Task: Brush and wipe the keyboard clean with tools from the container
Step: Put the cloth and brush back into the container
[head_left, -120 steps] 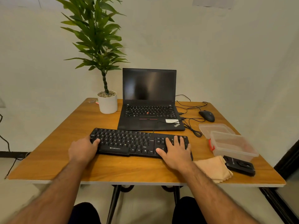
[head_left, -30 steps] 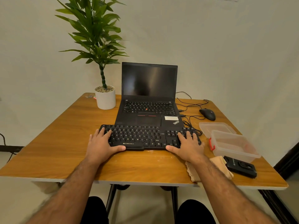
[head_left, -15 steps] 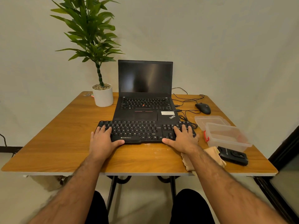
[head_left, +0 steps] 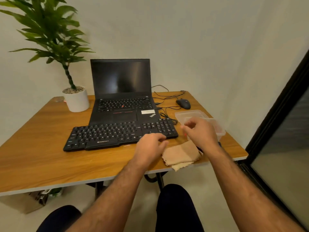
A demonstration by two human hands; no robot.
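A black keyboard [head_left: 117,133] lies on the wooden table [head_left: 41,158] in front of a laptop. My left hand [head_left: 150,149] hovers over the keyboard's front right corner, fingers loosely curled and holding nothing. My right hand [head_left: 200,133] is in the air in front of the clear plastic container [head_left: 219,128], fingers loosely bent and blurred, holding nothing that I can see. A beige cloth [head_left: 181,154] lies folded at the table's front edge, between my two hands. Behind the container sits its lid [head_left: 189,113].
An open black laptop [head_left: 123,97] stands behind the keyboard. A potted plant [head_left: 76,99] is at the back left, a black mouse [head_left: 184,103] with tangled cables at the back right. A dark door frame [head_left: 275,111] runs along the right.
Both hands have left the keyboard and moved right. The left hand is now at its right corner, the right hand raised in front of the container. The view has turned right.
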